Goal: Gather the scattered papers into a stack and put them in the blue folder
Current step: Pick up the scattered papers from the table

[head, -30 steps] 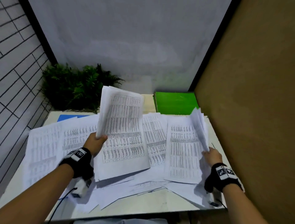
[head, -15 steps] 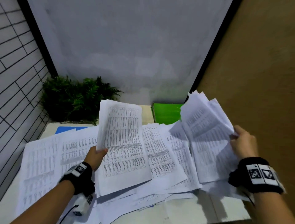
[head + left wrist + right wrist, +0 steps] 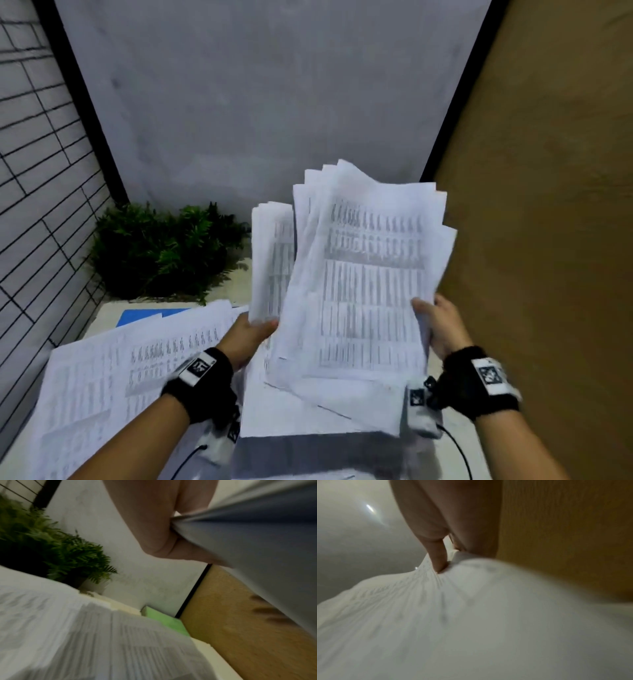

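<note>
My left hand (image 3: pixel 251 330) pinches the lower edge of a thin sheaf of printed papers (image 3: pixel 272 260), held upright above the table. My right hand (image 3: pixel 436 323) grips a thicker, fanned bundle of papers (image 3: pixel 370 274) by its right edge, lifted and overlapping the left sheaf. The left wrist view shows the fingers (image 3: pixel 154 534) clamped on the sheaf's edge (image 3: pixel 240 536). In the right wrist view the thumb (image 3: pixel 436 555) presses into the bundle (image 3: pixel 471 615). More printed sheets (image 3: pixel 113 370) lie spread on the table's left. A corner of the blue folder (image 3: pixel 144 316) shows beneath them.
A green plant (image 3: pixel 161 250) stands in the back left corner. A green folder (image 3: pixel 164 620) lies at the table's back right, seen only in the left wrist view. A brown panel (image 3: pixel 548 240) walls the right side; a grey wall (image 3: pixel 257 102) is behind.
My right hand has lifted its bundle off the table and swung it left, up against the left hand's sheaf. The left hand has raised its sheaf and turned it more edge-on.
</note>
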Available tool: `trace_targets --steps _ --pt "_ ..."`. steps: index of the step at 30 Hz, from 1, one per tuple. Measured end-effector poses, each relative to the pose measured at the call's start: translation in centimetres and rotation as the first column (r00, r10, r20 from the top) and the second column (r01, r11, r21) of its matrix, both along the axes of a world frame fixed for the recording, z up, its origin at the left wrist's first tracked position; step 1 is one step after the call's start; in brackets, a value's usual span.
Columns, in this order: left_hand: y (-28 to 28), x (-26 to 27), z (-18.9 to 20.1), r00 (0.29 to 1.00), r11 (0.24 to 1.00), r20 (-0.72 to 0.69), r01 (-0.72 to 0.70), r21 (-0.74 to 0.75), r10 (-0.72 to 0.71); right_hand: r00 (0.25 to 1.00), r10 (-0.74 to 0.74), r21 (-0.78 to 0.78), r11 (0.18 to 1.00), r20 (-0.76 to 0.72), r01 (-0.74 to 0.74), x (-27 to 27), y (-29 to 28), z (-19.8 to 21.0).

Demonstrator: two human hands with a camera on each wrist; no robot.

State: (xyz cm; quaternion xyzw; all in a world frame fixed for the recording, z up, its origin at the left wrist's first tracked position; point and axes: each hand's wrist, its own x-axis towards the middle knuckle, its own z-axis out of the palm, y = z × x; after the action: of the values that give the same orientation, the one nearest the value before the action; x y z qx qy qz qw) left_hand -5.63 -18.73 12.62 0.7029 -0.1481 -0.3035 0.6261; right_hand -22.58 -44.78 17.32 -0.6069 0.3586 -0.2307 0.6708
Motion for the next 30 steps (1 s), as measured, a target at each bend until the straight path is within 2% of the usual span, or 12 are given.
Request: trace_targets --steps 2,4,5,8,11,13,16,20,26,28,30 --pt "-0.3 -0.3 1.7 0.998 0.999 0.049 0.048 0.016 -0.049 0.993 0.112 0.124 0.985 0.041 -0.116 1.4 1.9 -1.8" --pt "-0.2 0.1 2.9 0.998 0.999 0.064 0.026 0.022 -0.027 0.973 0.202 0.144 0.965 0.113 -0.217 2.3 3.1 -2.0" --pt "0.1 0.3 3.3 0.999 1.000 0.052 0.005 0.000 -0.005 0.966 0.218 0.107 0.966 0.143 -0.234 2.8 3.6 -1.8" --pt "0.7 0.9 4.1 0.999 0.980 -0.016 -0.050 -0.191 0.048 0.970 0.134 -0.042 0.991 0.204 -0.128 4.2 4.6 -0.3" --pt "0.8 1.1 4.5 0.992 0.952 0.013 -0.116 -0.284 0.125 0.967 0.163 -0.102 0.984 0.198 -0.145 5.1 5.2 0.0" --pt "1.0 1.2 4.5 0.991 0.948 0.047 -0.105 -0.301 0.125 0.966 0.197 -0.138 0.975 0.170 -0.174 5.4 5.4 -0.2" --pt "1.6 1.3 3.7 0.992 0.963 0.084 -0.067 -0.263 0.092 0.938 0.261 -0.108 0.964 0.226 -0.242 5.5 5.1 -1.0" --pt "1.5 1.0 2.8 0.997 0.975 0.077 0.038 -0.219 -0.022 0.919 0.332 -0.055 0.943 0.212 -0.328 5.7 5.3 -1.9" --pt "1.4 2.2 5.3 0.986 0.966 0.161 0.003 -0.258 0.039 0.861 0.351 -0.146 0.936 0.368 -0.320 5.8 4.9 0.9" --pt "1.6 2.3 5.3 0.981 0.971 0.189 0.081 -0.225 -0.038 0.858 0.393 -0.140 0.920 0.332 -0.367 5.6 4.8 0.8" --pt "1.7 1.8 4.2 0.982 0.978 0.154 0.137 -0.160 -0.112 0.880 0.428 -0.097 0.904 0.208 -0.416 5.4 5.1 -1.0"
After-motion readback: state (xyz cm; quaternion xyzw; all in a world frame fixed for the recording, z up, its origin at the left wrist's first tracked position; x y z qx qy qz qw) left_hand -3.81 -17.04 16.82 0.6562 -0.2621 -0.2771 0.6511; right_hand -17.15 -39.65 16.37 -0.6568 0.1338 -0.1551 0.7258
